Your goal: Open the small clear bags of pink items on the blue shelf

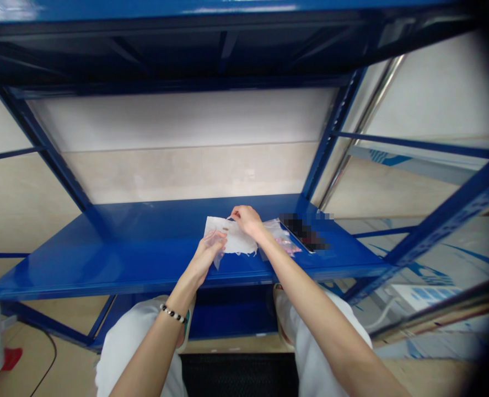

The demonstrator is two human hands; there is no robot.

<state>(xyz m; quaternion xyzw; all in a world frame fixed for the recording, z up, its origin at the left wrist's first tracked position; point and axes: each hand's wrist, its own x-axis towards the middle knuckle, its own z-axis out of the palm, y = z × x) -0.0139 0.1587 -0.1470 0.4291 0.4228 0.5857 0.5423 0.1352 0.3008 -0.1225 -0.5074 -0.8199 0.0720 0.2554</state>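
Note:
A white sheet of tissue or cloth [242, 243] with a ragged front edge lies on the blue shelf [153, 226]. At the sheet's left edge, my left hand [206, 251] is closed on a small clear plastic bag [218, 260], whose corner hangs below the fingers. My right hand [246, 218] is over the sheet's far edge, its thumb and fingertips pinched together; what they hold is too small to make out. A tiny brown piece [226, 228] shows on the sheet between my hands.
Right of the sheet lies a clear bag with pink contents [288, 243], beside a dark, partly blurred-out phone-like object [304, 234]. Another blue shelf [223, 55] overhangs the work area. Blue uprights [327, 138] frame the sides. A lower shelf [236, 311] is between my feet.

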